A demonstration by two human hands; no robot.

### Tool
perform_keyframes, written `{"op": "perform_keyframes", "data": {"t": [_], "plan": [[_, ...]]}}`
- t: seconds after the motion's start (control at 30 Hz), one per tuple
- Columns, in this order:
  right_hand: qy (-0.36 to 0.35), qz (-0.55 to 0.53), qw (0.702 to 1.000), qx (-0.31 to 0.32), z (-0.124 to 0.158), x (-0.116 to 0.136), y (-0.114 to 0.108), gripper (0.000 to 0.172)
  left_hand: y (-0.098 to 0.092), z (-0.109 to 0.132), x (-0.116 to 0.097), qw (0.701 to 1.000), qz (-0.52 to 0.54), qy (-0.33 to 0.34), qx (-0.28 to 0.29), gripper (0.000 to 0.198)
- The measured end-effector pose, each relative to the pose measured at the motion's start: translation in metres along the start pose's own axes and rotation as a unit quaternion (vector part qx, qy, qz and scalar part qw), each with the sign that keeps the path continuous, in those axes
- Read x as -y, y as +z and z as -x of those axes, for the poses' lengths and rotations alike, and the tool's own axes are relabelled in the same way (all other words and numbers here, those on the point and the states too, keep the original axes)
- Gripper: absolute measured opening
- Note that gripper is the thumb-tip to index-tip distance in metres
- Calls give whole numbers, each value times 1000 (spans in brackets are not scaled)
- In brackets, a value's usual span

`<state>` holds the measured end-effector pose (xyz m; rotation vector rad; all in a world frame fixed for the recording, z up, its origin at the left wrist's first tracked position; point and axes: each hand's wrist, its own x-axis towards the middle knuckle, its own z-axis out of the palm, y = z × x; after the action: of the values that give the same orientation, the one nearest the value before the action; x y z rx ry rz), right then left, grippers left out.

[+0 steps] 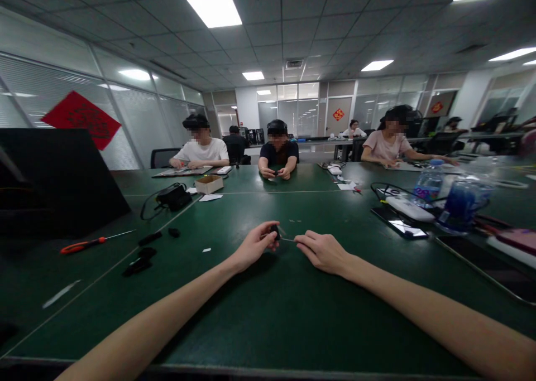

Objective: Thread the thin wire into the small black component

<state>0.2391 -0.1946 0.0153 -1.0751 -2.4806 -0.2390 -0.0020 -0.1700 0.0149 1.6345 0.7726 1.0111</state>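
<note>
I log the left hand (pixel 256 246) pinching a small black part (pixel 275 231) over the bench (pixel 201 319). Right hand (pixel 322 251) pinches a thin rod (pixel 287 240) pointed at it; tip contact unclear. My judgement: work on this part is under way, unfinished. Loose black pieces (pixel 137 266) lie off left, near a screwdriver (pixel 84 245); I cannot tell whether they are done or waiting.

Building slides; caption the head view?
Left hand holds a black part, right hand a thin rod, over a green table.

Lit ceiling (pixel 310 41) above green table (pixel 288 319)
</note>
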Motion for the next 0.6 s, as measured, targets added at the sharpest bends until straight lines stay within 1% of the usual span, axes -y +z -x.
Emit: {"op": "perform_keyframes", "data": {"t": [0.17, 0.37, 0.5, 0.6], "plan": [[-3, 8, 1000, 11, 0, 1, -2, 33, 1, -1, 1, 1000, -15, 3, -2, 42], [-13, 23, 999, 26, -1, 3, -5, 35, -1, 0, -5, 998, -61, 15, -1, 38], [-20, 54, 998, 36, -1, 5, -6, 37, -1, 2, -8, 995, -95, 13, 18, 34], [-14, 69, 996, 49, 1, 6, -6, 44, 2, 4, -8, 994, -106, -4, 29, 31]]}}
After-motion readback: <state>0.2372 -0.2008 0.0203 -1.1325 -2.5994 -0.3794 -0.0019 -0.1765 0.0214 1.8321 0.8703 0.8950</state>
